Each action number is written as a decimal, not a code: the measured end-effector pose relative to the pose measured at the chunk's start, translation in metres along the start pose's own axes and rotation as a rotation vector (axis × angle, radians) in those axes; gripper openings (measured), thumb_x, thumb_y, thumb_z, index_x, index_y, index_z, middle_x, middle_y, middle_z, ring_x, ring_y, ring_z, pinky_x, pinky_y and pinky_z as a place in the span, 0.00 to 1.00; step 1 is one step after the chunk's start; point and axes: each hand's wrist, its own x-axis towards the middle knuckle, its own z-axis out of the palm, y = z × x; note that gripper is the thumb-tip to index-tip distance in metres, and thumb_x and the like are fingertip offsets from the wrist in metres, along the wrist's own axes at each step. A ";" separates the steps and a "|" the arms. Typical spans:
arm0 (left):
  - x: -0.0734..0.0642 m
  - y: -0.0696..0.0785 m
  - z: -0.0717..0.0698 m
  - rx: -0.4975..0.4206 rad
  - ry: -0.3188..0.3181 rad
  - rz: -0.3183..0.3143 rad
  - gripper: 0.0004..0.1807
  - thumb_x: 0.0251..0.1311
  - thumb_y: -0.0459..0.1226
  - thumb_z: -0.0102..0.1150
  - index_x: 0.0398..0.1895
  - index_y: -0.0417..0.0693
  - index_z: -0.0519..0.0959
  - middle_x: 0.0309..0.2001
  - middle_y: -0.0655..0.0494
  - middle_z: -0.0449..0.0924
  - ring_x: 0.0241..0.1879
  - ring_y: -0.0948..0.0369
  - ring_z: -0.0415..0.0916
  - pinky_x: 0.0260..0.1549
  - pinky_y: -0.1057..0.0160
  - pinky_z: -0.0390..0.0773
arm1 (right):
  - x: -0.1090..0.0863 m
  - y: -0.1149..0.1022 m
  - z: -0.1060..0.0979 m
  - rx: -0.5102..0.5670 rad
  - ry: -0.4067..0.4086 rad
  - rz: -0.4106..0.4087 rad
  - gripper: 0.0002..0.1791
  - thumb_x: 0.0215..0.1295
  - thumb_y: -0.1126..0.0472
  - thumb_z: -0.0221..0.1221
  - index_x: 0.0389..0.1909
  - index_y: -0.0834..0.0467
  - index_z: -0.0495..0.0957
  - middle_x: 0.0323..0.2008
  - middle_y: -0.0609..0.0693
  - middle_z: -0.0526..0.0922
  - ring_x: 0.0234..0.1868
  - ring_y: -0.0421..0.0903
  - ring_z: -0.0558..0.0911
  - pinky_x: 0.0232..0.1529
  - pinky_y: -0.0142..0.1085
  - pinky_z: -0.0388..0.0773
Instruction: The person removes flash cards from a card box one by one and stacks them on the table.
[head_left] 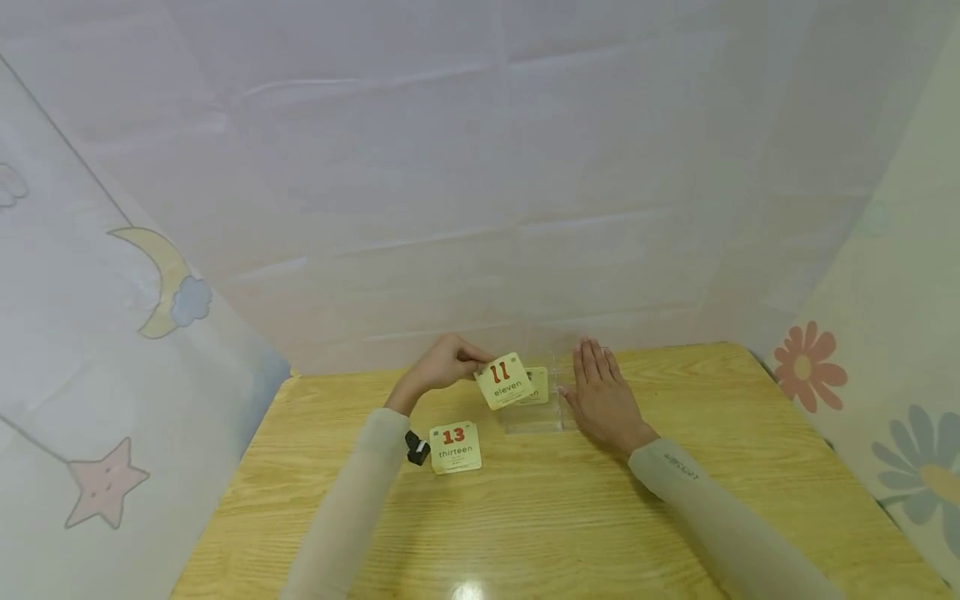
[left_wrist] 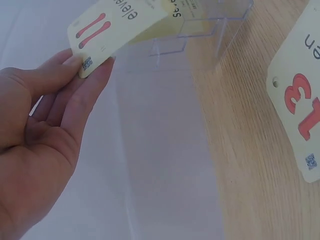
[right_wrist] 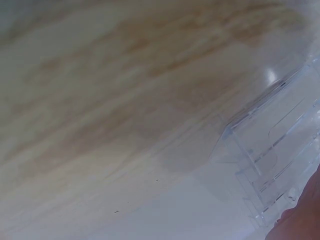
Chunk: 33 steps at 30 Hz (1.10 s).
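Observation:
My left hand (head_left: 442, 364) pinches a pale yellow number card (head_left: 504, 380) by one corner between thumb and fingers. It reads a red 11 and "eleven". The card is tilted in front of a clear plastic stepped holder (head_left: 531, 427), where another yellow card (head_left: 539, 383) stands partly hidden behind it. My right hand (head_left: 606, 404) lies with fingers straight at the holder's right side, thumb at its edge. In the right wrist view, only part of that hand (right_wrist: 300, 215) shows beside the clear tiers (right_wrist: 272, 155). A thirteen card (head_left: 456, 454) lies face up near my left wrist.
The wooden table (head_left: 525, 525) runs back to a pale sheet (head_left: 480, 208) hanging behind the holder. Printed hangings with a moon (head_left: 161, 275) on the left and flowers (head_left: 806, 367) on the right flank the table. A small black device (head_left: 417, 448) sits at my left wrist.

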 end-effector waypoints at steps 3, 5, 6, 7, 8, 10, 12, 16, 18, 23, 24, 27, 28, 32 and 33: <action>-0.004 -0.006 -0.004 -0.084 -0.005 -0.042 0.14 0.72 0.26 0.57 0.56 0.35 0.86 0.57 0.37 0.87 0.48 0.50 0.91 0.50 0.55 0.91 | 0.000 0.000 -0.001 0.007 -0.005 0.001 0.45 0.84 0.42 0.44 0.82 0.72 0.45 0.84 0.70 0.44 0.87 0.64 0.42 0.87 0.59 0.41; -0.007 -0.011 -0.006 -0.116 -0.001 -0.066 0.14 0.72 0.26 0.58 0.55 0.34 0.86 0.56 0.36 0.87 0.47 0.50 0.91 0.50 0.52 0.91 | 0.000 0.000 -0.002 0.015 -0.007 0.003 0.44 0.85 0.42 0.43 0.82 0.72 0.45 0.84 0.70 0.44 0.87 0.65 0.42 0.87 0.59 0.40; -0.008 -0.012 -0.006 -0.128 0.000 -0.078 0.14 0.71 0.26 0.59 0.55 0.34 0.86 0.55 0.36 0.88 0.47 0.50 0.91 0.51 0.51 0.90 | 0.000 0.001 -0.002 0.018 -0.008 0.005 0.44 0.85 0.42 0.43 0.82 0.72 0.44 0.84 0.70 0.43 0.87 0.65 0.41 0.87 0.59 0.39; -0.009 -0.014 -0.007 -0.136 0.000 -0.090 0.14 0.71 0.26 0.59 0.54 0.34 0.87 0.54 0.36 0.88 0.47 0.50 0.91 0.50 0.51 0.90 | -0.001 0.001 -0.002 0.020 -0.012 0.008 0.44 0.85 0.42 0.42 0.83 0.72 0.43 0.84 0.70 0.43 0.87 0.65 0.41 0.87 0.59 0.39; -0.011 -0.016 -0.008 -0.141 -0.002 -0.100 0.13 0.70 0.26 0.60 0.54 0.33 0.87 0.54 0.36 0.88 0.46 0.50 0.91 0.50 0.51 0.91 | -0.001 0.002 -0.002 0.023 -0.015 0.011 0.44 0.85 0.42 0.42 0.83 0.72 0.43 0.84 0.70 0.42 0.87 0.64 0.40 0.88 0.58 0.38; -0.014 -0.019 -0.010 -0.137 -0.011 -0.115 0.13 0.70 0.27 0.61 0.53 0.33 0.87 0.52 0.36 0.89 0.46 0.50 0.92 0.48 0.53 0.91 | -0.001 0.002 -0.001 0.025 -0.023 0.014 0.45 0.85 0.41 0.40 0.83 0.71 0.41 0.85 0.69 0.42 0.87 0.64 0.39 0.88 0.58 0.36; -0.018 -0.021 -0.011 -0.135 -0.023 -0.130 0.12 0.70 0.27 0.61 0.53 0.32 0.87 0.51 0.36 0.89 0.45 0.50 0.92 0.47 0.55 0.91 | -0.002 0.003 -0.001 0.021 -0.032 0.019 0.45 0.85 0.41 0.39 0.83 0.70 0.40 0.85 0.69 0.41 0.87 0.63 0.38 0.88 0.57 0.36; -0.023 -0.025 -0.013 -0.132 -0.044 -0.144 0.12 0.70 0.27 0.62 0.52 0.33 0.87 0.51 0.36 0.89 0.44 0.50 0.92 0.48 0.52 0.91 | -0.003 0.004 0.001 0.017 -0.016 0.012 0.45 0.85 0.41 0.41 0.83 0.71 0.42 0.84 0.69 0.43 0.87 0.64 0.41 0.88 0.58 0.38; -0.026 -0.027 -0.014 -0.131 -0.054 -0.149 0.12 0.69 0.27 0.62 0.52 0.34 0.88 0.51 0.37 0.89 0.44 0.51 0.92 0.49 0.50 0.91 | -0.003 0.004 0.001 0.011 -0.005 0.008 0.45 0.85 0.42 0.42 0.83 0.72 0.43 0.84 0.70 0.44 0.86 0.65 0.43 0.87 0.58 0.40; -0.031 -0.034 -0.015 -0.118 -0.078 -0.178 0.12 0.69 0.28 0.64 0.52 0.36 0.88 0.52 0.39 0.90 0.43 0.53 0.92 0.50 0.49 0.90 | -0.004 0.003 0.001 0.015 0.006 0.006 0.44 0.85 0.42 0.43 0.82 0.72 0.44 0.84 0.71 0.45 0.86 0.66 0.44 0.87 0.59 0.40; -0.032 -0.036 -0.015 -0.115 -0.083 -0.186 0.12 0.69 0.28 0.64 0.52 0.36 0.88 0.52 0.39 0.90 0.43 0.53 0.92 0.50 0.50 0.90 | -0.004 0.003 0.001 0.016 0.005 0.008 0.45 0.85 0.42 0.43 0.82 0.72 0.44 0.84 0.70 0.44 0.86 0.65 0.44 0.87 0.59 0.40; -0.036 -0.041 -0.016 -0.120 -0.093 -0.209 0.11 0.69 0.28 0.64 0.52 0.36 0.88 0.53 0.38 0.89 0.44 0.53 0.92 0.51 0.48 0.90 | -0.003 0.002 0.001 0.016 0.004 0.009 0.45 0.85 0.42 0.44 0.82 0.72 0.44 0.84 0.70 0.44 0.86 0.65 0.43 0.87 0.59 0.40; -0.037 -0.043 -0.016 -0.122 -0.097 -0.213 0.11 0.69 0.28 0.64 0.52 0.36 0.88 0.53 0.39 0.89 0.44 0.53 0.92 0.51 0.48 0.90 | -0.003 0.002 0.001 0.014 0.001 0.010 0.45 0.85 0.42 0.44 0.82 0.72 0.44 0.84 0.70 0.44 0.87 0.65 0.43 0.87 0.59 0.40; -0.043 -0.052 -0.018 -0.135 -0.107 -0.229 0.12 0.69 0.28 0.64 0.52 0.36 0.88 0.55 0.38 0.88 0.46 0.52 0.91 0.51 0.48 0.89 | -0.003 0.001 0.000 0.012 -0.013 0.011 0.45 0.85 0.42 0.43 0.83 0.72 0.43 0.84 0.70 0.43 0.87 0.64 0.41 0.87 0.59 0.40; -0.045 -0.055 -0.018 -0.137 -0.107 -0.236 0.12 0.69 0.28 0.64 0.52 0.36 0.88 0.55 0.38 0.88 0.46 0.52 0.91 0.51 0.48 0.90 | -0.003 0.001 0.000 0.011 -0.016 0.011 0.45 0.85 0.41 0.43 0.83 0.72 0.42 0.84 0.70 0.43 0.87 0.64 0.41 0.87 0.59 0.40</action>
